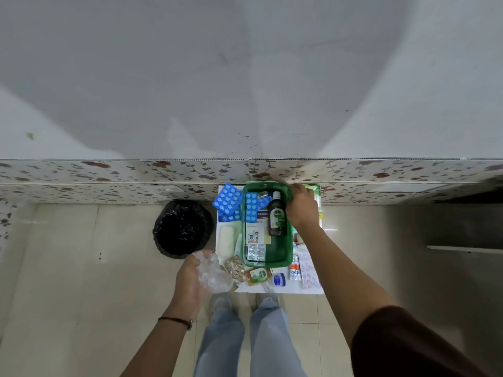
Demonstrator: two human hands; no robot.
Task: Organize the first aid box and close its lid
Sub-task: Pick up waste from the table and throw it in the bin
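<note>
A green plastic first aid box (280,258) stands open on a small white table (283,289). Inside lie a brown Dettol bottle (276,214), a plaster box (257,227), a blue pill strip (251,206) and a silver blister pack (256,252). My right hand (300,208) grips the box's right rim near the far corner. My left hand (190,278) holds a crumpled clear plastic bag (213,274) beside the table's left front corner. No lid can be made out.
A bin with a black liner (181,228) stands on the floor left of the table. On the table around the box lie blue pill strips (227,199), a white pad (226,238), a small orange Dettol bottle (257,275), a small jar (277,280) and leaflets (309,273). A floral wall panel (109,172) runs behind.
</note>
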